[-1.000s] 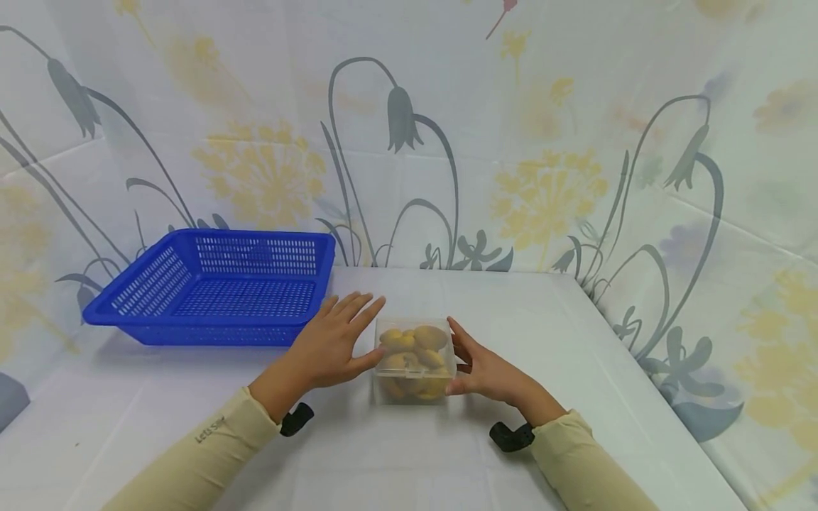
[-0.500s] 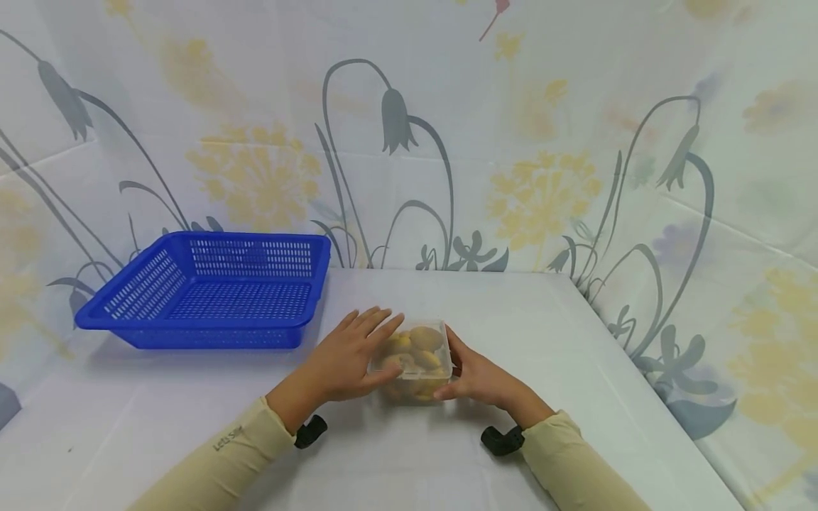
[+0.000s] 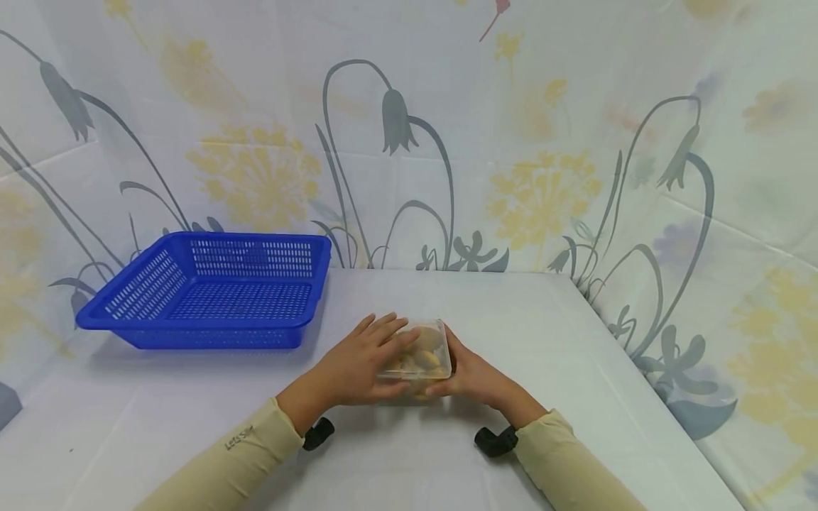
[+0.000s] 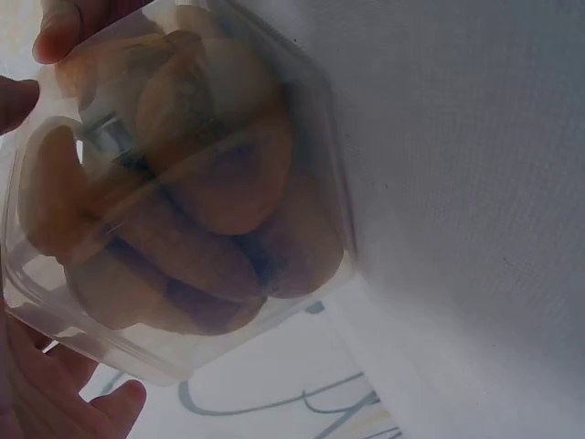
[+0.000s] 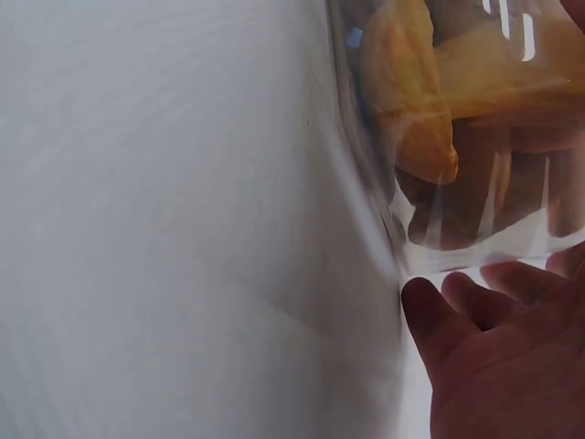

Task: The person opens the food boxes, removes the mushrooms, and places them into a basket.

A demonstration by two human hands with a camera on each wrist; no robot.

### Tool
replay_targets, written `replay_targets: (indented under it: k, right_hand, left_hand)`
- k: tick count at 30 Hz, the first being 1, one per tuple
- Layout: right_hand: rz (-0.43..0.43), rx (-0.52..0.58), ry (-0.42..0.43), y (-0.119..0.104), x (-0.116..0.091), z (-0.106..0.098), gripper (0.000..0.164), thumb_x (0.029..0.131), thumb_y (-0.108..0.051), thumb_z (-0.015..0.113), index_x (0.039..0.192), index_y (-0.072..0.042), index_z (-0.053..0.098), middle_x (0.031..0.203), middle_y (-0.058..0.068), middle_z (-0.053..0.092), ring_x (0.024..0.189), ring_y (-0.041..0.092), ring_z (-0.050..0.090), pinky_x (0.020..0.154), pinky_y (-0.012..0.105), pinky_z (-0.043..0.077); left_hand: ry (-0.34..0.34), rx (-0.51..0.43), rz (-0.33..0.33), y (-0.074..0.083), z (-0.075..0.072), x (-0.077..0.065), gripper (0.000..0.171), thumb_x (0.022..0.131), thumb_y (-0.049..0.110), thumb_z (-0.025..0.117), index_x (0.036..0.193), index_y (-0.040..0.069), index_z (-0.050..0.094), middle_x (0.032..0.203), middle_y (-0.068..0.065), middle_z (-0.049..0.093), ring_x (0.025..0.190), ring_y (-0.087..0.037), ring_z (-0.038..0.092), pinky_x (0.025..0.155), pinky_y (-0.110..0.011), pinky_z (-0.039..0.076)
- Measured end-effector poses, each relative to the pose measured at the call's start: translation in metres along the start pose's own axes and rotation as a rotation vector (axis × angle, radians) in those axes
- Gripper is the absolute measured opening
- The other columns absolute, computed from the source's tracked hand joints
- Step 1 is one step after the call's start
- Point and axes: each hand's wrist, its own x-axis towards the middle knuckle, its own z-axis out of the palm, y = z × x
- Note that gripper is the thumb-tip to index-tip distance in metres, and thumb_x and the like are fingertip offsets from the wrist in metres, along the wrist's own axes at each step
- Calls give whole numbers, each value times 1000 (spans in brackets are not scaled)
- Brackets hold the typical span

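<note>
A clear plastic box (image 3: pixel 422 351) with a lid sits on the white table, holding several rounded yellow-brown pieces (image 5: pixel 407 87) whose kind I cannot tell. My right hand (image 3: pixel 476 376) grips the box's right side, thumb at the front and fingers towards the far side. Over the left part of the lid lies my left hand (image 3: pixel 358 362), its fingers nearly straight and its thumb low at the front. In the left wrist view, the left hand's fingers (image 4: pixel 64 393) lie close to the box's edge. The left hand hides the left end of the box.
A blue perforated plastic basket (image 3: pixel 239 298) stands at the back left of the table (image 3: pixel 498 305). Behind rises a wall covering (image 3: pixel 409 142) printed with flowers, and it continues along the right side. A grey object (image 3: pixel 8 404) shows at the far left edge.
My left hand has moved right, from beside the box onto the lid's left part. The right hand's thumb has slid slightly left along the front. The basket stays in place.
</note>
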Motion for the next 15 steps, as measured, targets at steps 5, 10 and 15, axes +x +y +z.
replay_targets:
  k: [5,10,15]
  right_hand:
    - [20,37,9,-1,1,6,121,70,-31,86,155,-37,0,140,1,45,120,19,48,102,38,39]
    - [16,70,11,-1,6,12,118,72,-29,85,155,-35,1,141,3,44,117,18,50,100,36,41]
    - [9,89,43,-3,9,12,111,73,-27,84,153,-38,7,137,4,46,115,19,51,98,36,41]
  left_hand:
    - [25,-31,37,0,4,-2,65,83,47,69,140,20,51,141,-12,52,135,-35,45,110,-59,35]
    - [56,-48,66,0,10,-3,54,83,42,71,133,23,59,138,-9,56,132,-33,49,109,-59,35]
    - [77,-88,67,-2,12,1,52,83,39,72,131,23,62,137,-8,57,132,-33,49,110,-59,35]
